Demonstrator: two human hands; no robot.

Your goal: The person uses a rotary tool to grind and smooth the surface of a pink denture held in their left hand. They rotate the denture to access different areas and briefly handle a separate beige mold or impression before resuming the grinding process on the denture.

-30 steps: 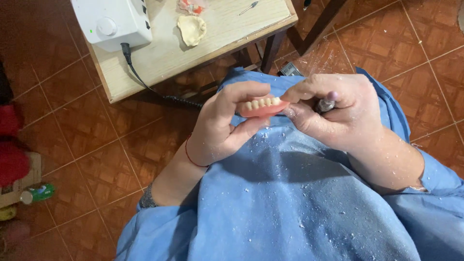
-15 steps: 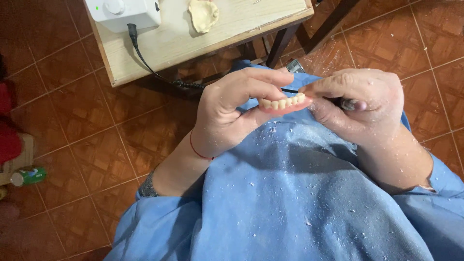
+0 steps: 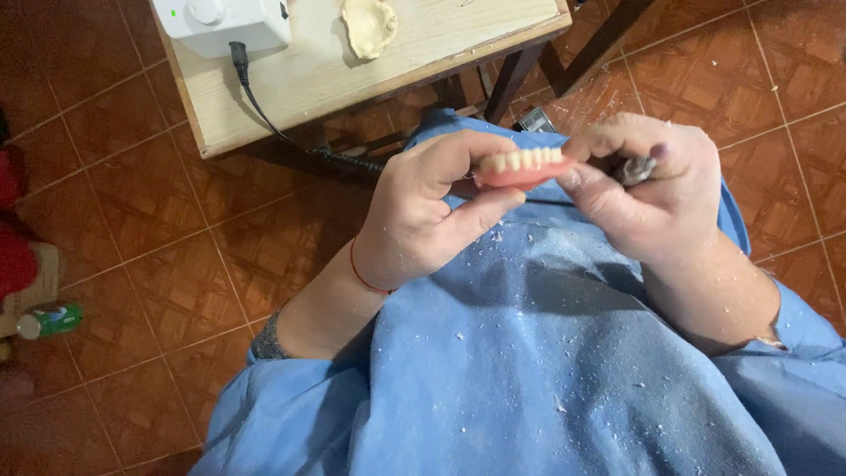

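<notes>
Both hands have shifted slightly rightward over my blue apron [image 3: 529, 370]; my left hand [image 3: 423, 211] pinches the pink denture [image 3: 524, 167], my right hand [image 3: 652, 189] grips a metal tool [image 3: 636, 169] beside it.

place: a small dental workshop, likely set up in a home room
floor: red-brown clay tiles [image 3: 141, 229] with pale joints
bench: a plain wooden table [image 3: 308, 79] at 12 o'clock
machine: a white box with a knob [image 3: 220, 19] at 11 o'clock, black cord [image 3: 264, 115] trailing off
cast: a pale plaster mould [image 3: 368, 25] on the table
clothing: a blue gown [image 3: 529, 370] speckled with white grinding dust
work: a pink denture [image 3: 526, 167] at 1 o'clock
</notes>
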